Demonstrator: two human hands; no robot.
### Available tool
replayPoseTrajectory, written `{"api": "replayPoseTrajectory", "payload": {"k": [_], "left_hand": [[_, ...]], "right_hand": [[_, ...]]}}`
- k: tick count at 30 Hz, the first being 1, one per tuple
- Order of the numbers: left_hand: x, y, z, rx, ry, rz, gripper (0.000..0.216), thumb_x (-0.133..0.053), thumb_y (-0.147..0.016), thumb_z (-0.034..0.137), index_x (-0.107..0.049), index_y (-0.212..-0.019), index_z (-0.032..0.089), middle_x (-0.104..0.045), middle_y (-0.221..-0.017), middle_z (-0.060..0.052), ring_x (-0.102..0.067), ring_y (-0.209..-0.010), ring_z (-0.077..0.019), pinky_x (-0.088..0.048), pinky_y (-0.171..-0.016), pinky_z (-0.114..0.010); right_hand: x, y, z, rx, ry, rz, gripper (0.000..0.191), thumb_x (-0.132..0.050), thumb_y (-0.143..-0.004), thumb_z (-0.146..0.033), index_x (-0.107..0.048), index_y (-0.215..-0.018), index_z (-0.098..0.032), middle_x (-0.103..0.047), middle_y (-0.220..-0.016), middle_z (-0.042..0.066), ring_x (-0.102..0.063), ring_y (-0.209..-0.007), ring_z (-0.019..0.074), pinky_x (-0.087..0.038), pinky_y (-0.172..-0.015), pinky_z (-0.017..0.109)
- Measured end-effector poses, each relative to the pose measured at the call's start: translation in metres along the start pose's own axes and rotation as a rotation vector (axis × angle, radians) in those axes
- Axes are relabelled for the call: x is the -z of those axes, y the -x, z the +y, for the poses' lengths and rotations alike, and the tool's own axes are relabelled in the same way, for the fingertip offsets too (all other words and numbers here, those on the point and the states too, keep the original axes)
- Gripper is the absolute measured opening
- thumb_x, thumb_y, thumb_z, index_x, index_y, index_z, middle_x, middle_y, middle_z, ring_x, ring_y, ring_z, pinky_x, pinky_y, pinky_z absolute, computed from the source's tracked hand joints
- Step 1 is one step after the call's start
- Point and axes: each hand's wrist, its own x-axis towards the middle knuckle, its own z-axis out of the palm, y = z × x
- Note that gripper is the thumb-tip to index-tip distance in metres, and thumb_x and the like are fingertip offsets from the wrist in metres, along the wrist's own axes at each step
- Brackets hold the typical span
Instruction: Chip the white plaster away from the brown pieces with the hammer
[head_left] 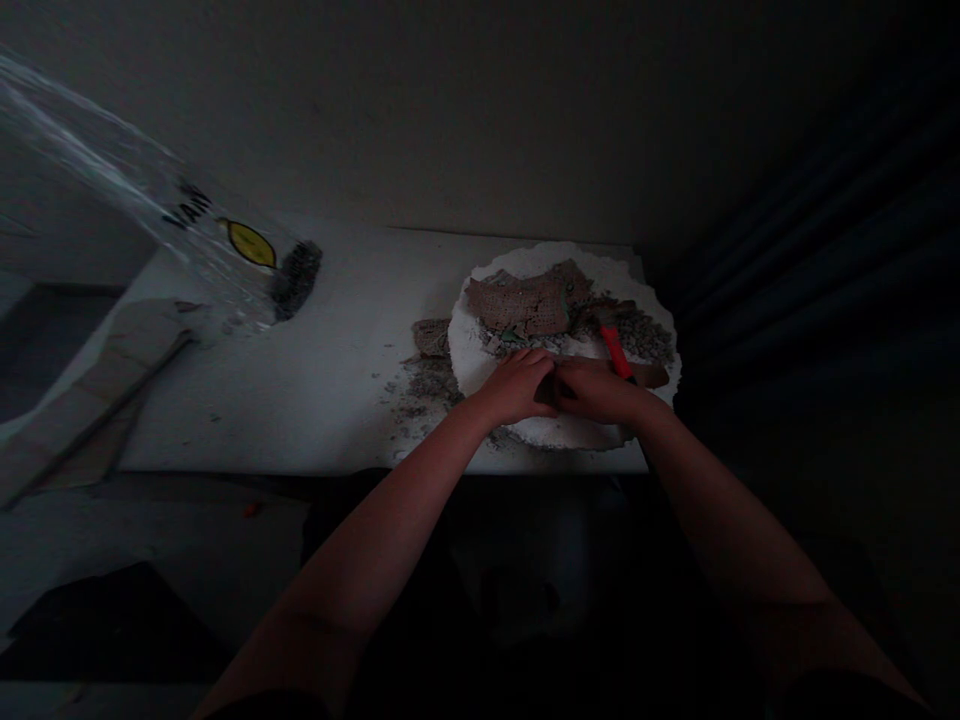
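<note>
My left hand (517, 386) and my right hand (596, 390) meet, fingers curled, over the front half of a round white board (469, 365) with a ragged edge. A small dark patch shows between them, but the dim light hides what they grip. Just behind my right hand lies a tool with a red handle (615, 350), beside a flat brown piece (652, 375). A brown burlap-like sheet (521, 305) covers the board's back part. Grey gravel (645, 335) is heaped at the board's right, and more lies along the sheet's front edge.
Left of the board, a scrap of coarse mesh (431, 337) and loose grey crumbs (427, 385) lie on the white table (300, 400). Further left is a clear plastic bag (202, 240) with a yellow print and dark contents. A dark curtain (825, 240) hangs at right.
</note>
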Motion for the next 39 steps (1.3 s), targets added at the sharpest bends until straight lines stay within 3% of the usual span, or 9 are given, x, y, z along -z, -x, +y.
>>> {"api": "replayPoseTrajectory", "payload": {"k": [7,18,28,39], "left_hand": [[-0.0035,0.0004,-0.0028,-0.004,0.004,0.012,0.057,-0.081,-0.074,0.042,-0.056,-0.119,0.017,-0.058,-0.128,-0.012,-0.051,-0.123,-0.0310,-0.043,-0.101,-0.043],[-0.0049,0.0004,-0.0028,0.017,0.012,-0.004,0.060,-0.077,-0.077,0.041,-0.054,-0.127,0.018,-0.056,-0.132,-0.012,-0.050,-0.125,-0.0314,-0.041,-0.105,-0.045],[-0.0034,0.0006,-0.0025,0.004,0.016,-0.005,0.060,-0.081,-0.074,0.044,-0.056,-0.121,0.017,-0.057,-0.130,-0.012,-0.050,-0.125,-0.0316,-0.042,-0.103,-0.044],[-0.0035,-0.0001,-0.0032,-0.010,0.006,0.002,0.058,-0.082,-0.073,0.044,-0.056,-0.118,0.017,-0.058,-0.128,-0.012,-0.051,-0.122,-0.0311,-0.043,-0.102,-0.044]], "right_hand": [[0.0005,-0.0003,-0.0052,-0.023,0.038,-0.021,0.037,-0.063,-0.084,-0.021,-0.062,-0.119,-0.011,-0.068,-0.121,0.017,-0.065,-0.105,0.0266,-0.047,-0.090,0.033],[-0.0012,-0.0004,-0.0082,-0.069,0.050,-0.012,0.033,-0.065,-0.085,-0.024,-0.064,-0.115,-0.012,-0.070,-0.116,0.017,-0.065,-0.100,0.0263,-0.047,-0.085,0.033],[0.0010,-0.0013,-0.0002,-0.043,0.014,-0.031,0.019,-0.063,-0.085,-0.021,-0.067,-0.101,-0.012,-0.070,-0.107,0.015,-0.064,-0.091,0.0232,-0.046,-0.079,0.030],[0.0014,-0.0011,-0.0042,-0.075,0.032,-0.040,0.023,-0.061,-0.087,-0.020,-0.067,-0.108,-0.012,-0.071,-0.112,0.015,-0.065,-0.098,0.0231,-0.046,-0.082,0.029]]}}
